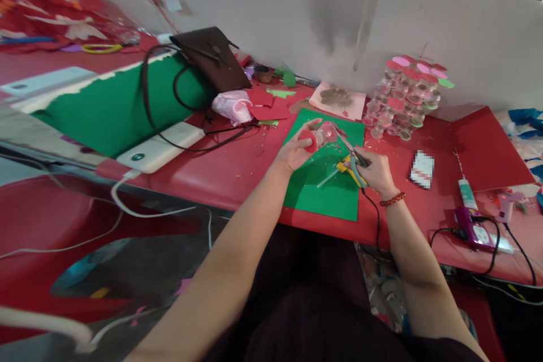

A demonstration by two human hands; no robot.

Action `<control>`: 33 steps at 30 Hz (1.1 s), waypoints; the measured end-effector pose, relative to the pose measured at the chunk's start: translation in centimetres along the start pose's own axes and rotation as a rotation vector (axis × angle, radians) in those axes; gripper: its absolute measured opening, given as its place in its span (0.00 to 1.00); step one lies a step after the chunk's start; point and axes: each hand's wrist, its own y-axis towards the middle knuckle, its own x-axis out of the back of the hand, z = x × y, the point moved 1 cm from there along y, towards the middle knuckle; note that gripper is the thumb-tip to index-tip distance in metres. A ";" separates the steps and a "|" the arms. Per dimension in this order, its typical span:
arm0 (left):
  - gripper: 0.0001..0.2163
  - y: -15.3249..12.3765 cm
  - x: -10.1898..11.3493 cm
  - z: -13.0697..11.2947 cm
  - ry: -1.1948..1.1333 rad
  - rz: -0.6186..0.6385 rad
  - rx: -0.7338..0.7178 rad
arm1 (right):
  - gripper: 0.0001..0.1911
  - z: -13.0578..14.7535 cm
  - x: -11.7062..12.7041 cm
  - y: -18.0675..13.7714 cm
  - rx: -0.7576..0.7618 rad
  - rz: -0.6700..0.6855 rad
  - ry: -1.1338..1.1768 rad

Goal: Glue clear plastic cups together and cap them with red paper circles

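Observation:
In front of me, my left hand [299, 146] is closed around a small clear plastic piece [326, 133] with a red disc [308, 140] on its near side. Scissors [344, 141] with greyish handles are gripped in my right hand [375, 171], and their blades reach up to the clear piece. Whether the blades touch it I cannot tell. Below both hands lies a green sheet [322, 198] with small scraps on it. A yellow glue gun [354, 175] with a translucent stick rests on the sheet, partly hidden by the scissors and right hand.
A stack of clear cups with coloured discs [403, 99] stands at the back right. Left are a brown bag [212, 56] and a white power bank [159, 147]. A purple power strip [475, 229], a pink glue gun [508, 203] and cords lie right.

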 end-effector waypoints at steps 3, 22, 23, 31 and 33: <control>0.33 -0.1 -0.1 -0.1 -0.007 -0.003 0.011 | 0.26 0.2 0.1 0.0 -0.006 0.008 0.006; 0.32 -0.2 -0.7 -0.3 -0.005 -0.013 -0.041 | 0.23 0.0 0.3 0.0 0.005 0.006 -0.012; 0.32 -0.2 -0.7 -0.3 -0.010 -0.008 -0.039 | 0.22 -0.1 0.3 0.0 0.008 0.010 -0.023; 0.32 -0.2 -0.7 -0.3 -0.015 0.024 -0.044 | 0.27 0.4 0.7 -0.3 0.055 -0.007 -0.205; 0.33 -0.2 -0.6 -0.2 0.003 0.023 -0.035 | 0.27 0.7 0.6 -0.4 0.064 -0.008 -0.238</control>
